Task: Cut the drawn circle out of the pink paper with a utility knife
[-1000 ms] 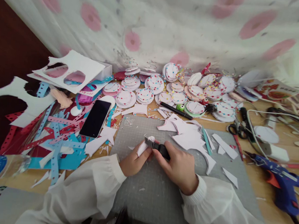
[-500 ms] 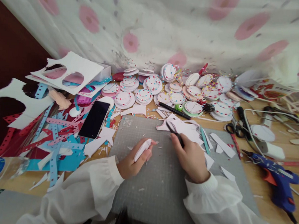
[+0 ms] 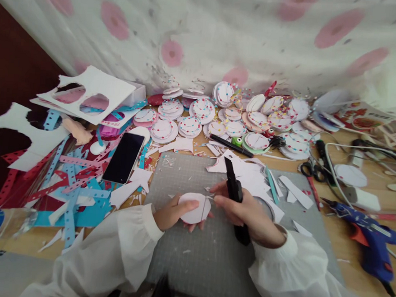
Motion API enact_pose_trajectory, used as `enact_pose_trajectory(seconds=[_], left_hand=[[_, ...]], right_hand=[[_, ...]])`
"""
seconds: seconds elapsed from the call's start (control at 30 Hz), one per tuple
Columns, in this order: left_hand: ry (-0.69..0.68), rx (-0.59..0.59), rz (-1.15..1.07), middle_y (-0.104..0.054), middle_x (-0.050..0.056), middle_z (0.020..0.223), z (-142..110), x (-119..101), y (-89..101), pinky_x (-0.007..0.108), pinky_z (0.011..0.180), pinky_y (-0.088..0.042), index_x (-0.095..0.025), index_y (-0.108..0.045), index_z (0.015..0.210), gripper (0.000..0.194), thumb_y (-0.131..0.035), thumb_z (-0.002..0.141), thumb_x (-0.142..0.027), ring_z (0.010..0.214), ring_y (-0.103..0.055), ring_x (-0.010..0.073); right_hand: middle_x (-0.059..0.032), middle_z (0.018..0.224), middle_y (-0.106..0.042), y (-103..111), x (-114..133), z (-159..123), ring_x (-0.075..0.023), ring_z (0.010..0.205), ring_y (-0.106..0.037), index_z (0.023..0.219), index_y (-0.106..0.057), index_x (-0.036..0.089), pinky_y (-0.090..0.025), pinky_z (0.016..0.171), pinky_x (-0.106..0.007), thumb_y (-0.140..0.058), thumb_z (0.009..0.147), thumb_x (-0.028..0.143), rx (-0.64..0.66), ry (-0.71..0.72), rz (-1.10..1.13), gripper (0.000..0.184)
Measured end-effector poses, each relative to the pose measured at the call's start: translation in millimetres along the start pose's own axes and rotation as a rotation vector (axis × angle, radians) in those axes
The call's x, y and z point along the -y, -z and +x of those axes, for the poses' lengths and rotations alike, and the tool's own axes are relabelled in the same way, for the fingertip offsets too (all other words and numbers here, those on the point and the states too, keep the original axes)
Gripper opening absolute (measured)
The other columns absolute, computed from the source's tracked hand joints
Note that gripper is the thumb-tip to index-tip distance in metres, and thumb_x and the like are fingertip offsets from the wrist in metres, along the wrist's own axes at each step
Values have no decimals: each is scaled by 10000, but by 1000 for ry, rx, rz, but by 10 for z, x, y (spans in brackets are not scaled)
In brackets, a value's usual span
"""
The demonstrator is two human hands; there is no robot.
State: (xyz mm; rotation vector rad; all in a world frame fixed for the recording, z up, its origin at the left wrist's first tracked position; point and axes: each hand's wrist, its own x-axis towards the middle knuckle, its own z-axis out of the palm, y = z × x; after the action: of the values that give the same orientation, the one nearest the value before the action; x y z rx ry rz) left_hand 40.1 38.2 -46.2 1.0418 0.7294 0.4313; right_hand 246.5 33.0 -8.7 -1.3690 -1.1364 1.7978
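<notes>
My left hand point(image 3: 171, 213) pinches a white paper disc point(image 3: 194, 209), held flat toward me above the grey cutting mat point(image 3: 210, 258). My right hand point(image 3: 252, 215) is closed round black scissors point(image 3: 234, 194), blades pointing away and up, with its fingertips touching the disc's right edge. White paper offcuts point(image 3: 250, 179) lie on the mat just beyond my hands. Both arms wear white sleeves.
Stacks of decorated paper discs point(image 3: 200, 117) line the back by a spotted cloth. A black phone point(image 3: 123, 157) and pink and blue punched strips point(image 3: 74, 176) lie left. Right are a blue glue gun point(image 3: 368, 233), another pair of scissors point(image 3: 313, 170), cables and a marker point(image 3: 232, 146).
The disc, edge-on before, now faces me flat. My right hand drew away right, then came back to the disc's edge with the scissors turned blades up.
</notes>
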Motion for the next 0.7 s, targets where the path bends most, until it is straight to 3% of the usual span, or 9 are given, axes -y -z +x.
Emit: enact_pose_trajectory(seconds=[0.2, 0.3, 0.43, 0.5, 0.6, 0.7], left_hand=[[17, -53, 43, -678, 98, 652, 4, -36, -41, 189, 435, -364, -72, -736, 896, 532, -549, 822, -565, 463, -529, 98], [27, -73, 21, -691, 107, 691, 1, 7, -33, 197, 454, -397, -78, -739, 908, 516, -568, 816, -556, 491, -544, 109], [-27, -198, -74, -714, 114, 795, 14, 71, -10, 201, 512, -448, -99, -726, 989, 484, -610, 806, -531, 592, -581, 129], [-74, -263, -104, -711, 104, 836, 26, 66, 1, 176, 476, -409, -109, -709, 1044, 467, -657, 789, -496, 591, -560, 111], [-115, -338, -150, -706, 92, 883, 45, 40, 18, 168, 461, -398, -124, -673, 1104, 481, -737, 739, -431, 603, -560, 108], [-161, -393, -195, -707, 85, 930, 60, 38, 36, 204, 556, -478, -142, -654, 1084, 464, -772, 712, -393, 692, -605, 136]], right_hand=[[20, 583, -557, -105, -91, 31, -53, 395, -356, 791, -583, 170, -250, 363, -222, -705, 727, 540, -52, 63, -59, 395], [56, 532, -486, -90, -110, 28, -51, 390, -330, 808, -569, 173, -245, 366, -215, -693, 746, 525, -68, 71, -9, 379], [105, 477, -369, -34, -103, 30, -52, 379, -297, 872, -553, 178, -234, 376, -211, -674, 774, 483, -180, 109, 93, 342], [87, 528, -435, 0, -102, 43, -50, 394, -319, 919, -561, 178, -240, 385, -211, -681, 769, 436, -260, 160, 91, 322], [3, 782, -610, 27, -106, 64, -42, 426, -360, 1012, -575, 179, -267, 387, -216, -691, 745, 401, -336, 219, 33, 366], [-20, 809, -624, 0, -114, 67, -48, 423, -359, 993, -590, 173, -275, 372, -218, -659, 766, 455, -271, 160, -40, 368]])
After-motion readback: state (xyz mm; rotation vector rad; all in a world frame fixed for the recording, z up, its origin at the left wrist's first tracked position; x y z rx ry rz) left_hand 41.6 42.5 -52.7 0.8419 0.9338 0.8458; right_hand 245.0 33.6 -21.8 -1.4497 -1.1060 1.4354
